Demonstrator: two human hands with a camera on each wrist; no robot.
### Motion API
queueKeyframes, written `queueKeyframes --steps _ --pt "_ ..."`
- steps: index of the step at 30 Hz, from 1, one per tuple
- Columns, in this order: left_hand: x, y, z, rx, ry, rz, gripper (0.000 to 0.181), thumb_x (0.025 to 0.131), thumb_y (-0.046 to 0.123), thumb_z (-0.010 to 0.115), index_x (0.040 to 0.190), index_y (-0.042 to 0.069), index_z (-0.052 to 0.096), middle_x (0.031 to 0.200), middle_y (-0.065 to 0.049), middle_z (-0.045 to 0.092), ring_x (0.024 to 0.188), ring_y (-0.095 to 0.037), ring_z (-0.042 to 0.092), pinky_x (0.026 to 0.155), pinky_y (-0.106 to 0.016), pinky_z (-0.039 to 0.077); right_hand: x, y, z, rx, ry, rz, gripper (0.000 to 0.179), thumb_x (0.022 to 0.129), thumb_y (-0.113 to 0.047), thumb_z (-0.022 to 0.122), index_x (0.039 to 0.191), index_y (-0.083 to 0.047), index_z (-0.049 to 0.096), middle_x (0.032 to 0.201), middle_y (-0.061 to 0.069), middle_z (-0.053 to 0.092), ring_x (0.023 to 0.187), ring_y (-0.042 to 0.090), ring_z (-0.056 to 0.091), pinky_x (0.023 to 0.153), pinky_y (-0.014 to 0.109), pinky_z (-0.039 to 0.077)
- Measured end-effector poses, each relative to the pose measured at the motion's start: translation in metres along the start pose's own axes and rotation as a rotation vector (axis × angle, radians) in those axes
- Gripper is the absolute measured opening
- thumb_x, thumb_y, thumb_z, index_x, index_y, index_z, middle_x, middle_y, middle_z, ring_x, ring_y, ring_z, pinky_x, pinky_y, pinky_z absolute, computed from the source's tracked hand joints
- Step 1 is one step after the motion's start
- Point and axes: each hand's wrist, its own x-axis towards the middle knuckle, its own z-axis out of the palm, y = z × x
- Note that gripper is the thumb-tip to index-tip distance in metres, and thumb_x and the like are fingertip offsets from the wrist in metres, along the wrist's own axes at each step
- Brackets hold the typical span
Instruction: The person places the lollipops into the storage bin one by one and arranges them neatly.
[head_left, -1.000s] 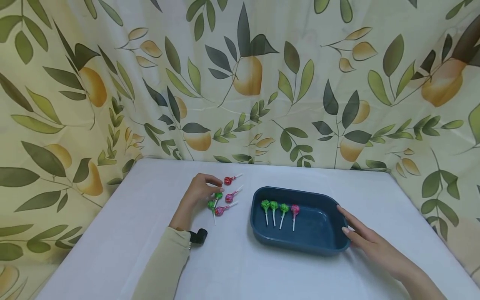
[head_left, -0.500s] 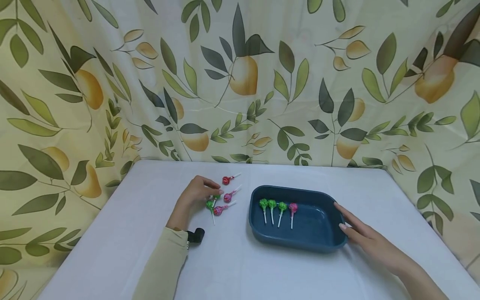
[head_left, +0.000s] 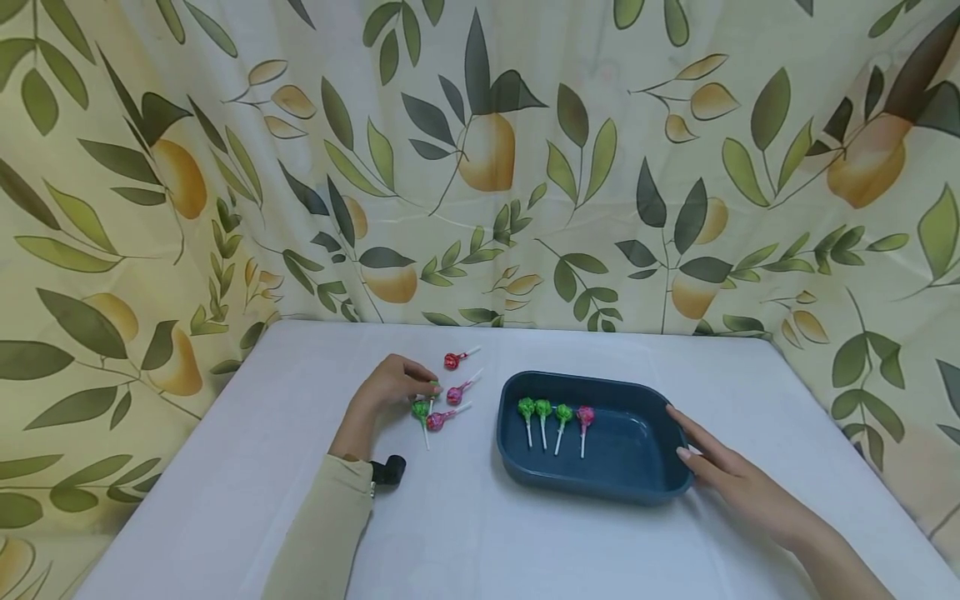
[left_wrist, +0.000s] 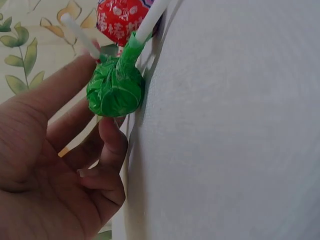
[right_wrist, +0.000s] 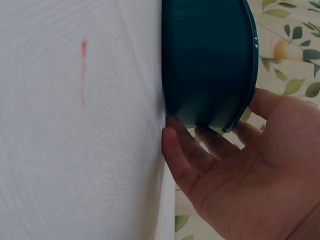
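My left hand (head_left: 396, 387) pinches a green-wrapped lollipop (head_left: 435, 384) between thumb and fingertips, which mostly cover its head. Just below lies another green lollipop (head_left: 421, 410), large in front of the fingers in the left wrist view. Right beside it is a pink-red lollipop (head_left: 436, 422). A pink one (head_left: 454, 396) and a red one (head_left: 452, 361) lie to the right of the hand. My right hand (head_left: 738, 483) rests against the right end of a dark blue tray (head_left: 637, 492), thumb at the rim (right_wrist: 256, 55) and fingers along the outer wall.
Several lollipops stand in a row inside the tray's left half, green ones (head_left: 543, 407) and a pink one (head_left: 585, 414) at the right. White cloth (head_left: 465, 533) covers the table. A fruit-patterned curtain (head_left: 465, 250) hangs behind. A red mark (right_wrist: 84, 70) shows on the cloth.
My left hand has dipped slightly, its fingertips closing over the upper green lollipop. The right hand stays at the tray's end. The whole head view has shifted a little.
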Motion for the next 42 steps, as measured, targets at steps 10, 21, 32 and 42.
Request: queueKeyframes --steps 10,21,32,42 --pt "-0.001 0.000 0.001 0.020 0.024 -0.017 0.021 0.083 0.020 0.089 0.102 0.013 0.083 0.106 -0.002 0.072 0.099 -0.023 0.061 0.091 -0.041 0.049 0.001 -0.001 0.000 -0.015 -0.004 0.015 0.065 0.111 -0.042 0.046 0.167 -0.033 0.016 0.171 0.016 0.008 0.152 0.050 0.011 0.091 0.011 0.035" --pt "-0.001 -0.002 0.002 -0.023 0.089 -0.028 0.022 0.082 0.019 0.090 0.102 0.015 0.083 0.105 -0.002 0.073 0.106 -0.026 0.062 0.095 -0.045 0.047 -0.001 -0.002 0.001 -0.006 0.008 -0.004 0.064 0.111 -0.040 0.047 0.167 -0.031 0.017 0.171 0.016 0.009 0.151 0.050 0.012 0.091 0.012 0.038" --pt "-0.004 0.010 -0.004 -0.079 0.189 0.067 0.023 0.084 0.019 0.088 0.106 0.013 0.083 0.105 -0.003 0.074 0.102 -0.026 0.060 0.080 -0.040 0.048 -0.002 -0.004 0.000 -0.038 0.008 0.012 0.064 0.111 -0.043 0.046 0.167 -0.033 0.016 0.171 0.016 0.009 0.151 0.051 0.013 0.092 0.015 0.038" --pt "-0.005 0.024 -0.002 -0.159 0.271 0.132 0.025 0.081 0.022 0.091 0.103 0.012 0.082 0.100 -0.002 0.076 0.099 -0.026 0.065 0.085 -0.044 0.050 -0.001 -0.002 0.001 0.009 0.010 -0.003 0.064 0.111 -0.040 0.047 0.167 -0.032 0.017 0.171 0.016 0.009 0.151 0.050 0.013 0.090 0.015 0.043"
